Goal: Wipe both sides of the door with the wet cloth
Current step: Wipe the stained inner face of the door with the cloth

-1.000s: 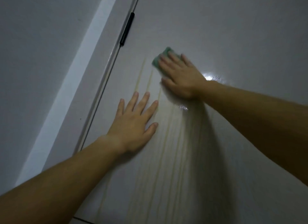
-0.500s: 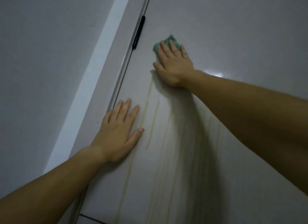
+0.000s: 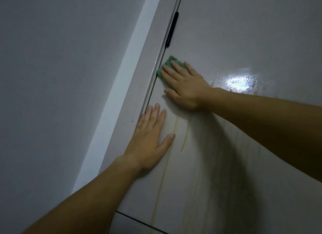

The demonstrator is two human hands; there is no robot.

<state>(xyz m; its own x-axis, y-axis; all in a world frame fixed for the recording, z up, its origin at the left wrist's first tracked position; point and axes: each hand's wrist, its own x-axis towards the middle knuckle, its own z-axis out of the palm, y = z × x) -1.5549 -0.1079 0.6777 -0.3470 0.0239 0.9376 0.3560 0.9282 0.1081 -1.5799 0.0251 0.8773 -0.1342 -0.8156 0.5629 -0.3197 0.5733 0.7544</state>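
Your right hand (image 3: 184, 87) lies flat, fingers straight, pressing the cloth (image 3: 167, 64) on the door (image 3: 244, 42) at its hinged edge, just below the hinge (image 3: 171, 31). Your left hand (image 3: 149, 141) rests flat, holding nothing. Risk: the cloth may snag in the edge gap, and the drips (image 3: 184, 138) may dry as streaks.

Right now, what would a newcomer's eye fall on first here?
The right hand presses a green cloth flat against the pale door, just below a black hinge at the door's left edge. To the right of that hand, a bright wet glare shines on the door. Lower down, the left hand lies flat beside yellowish drip streaks running down the panel.
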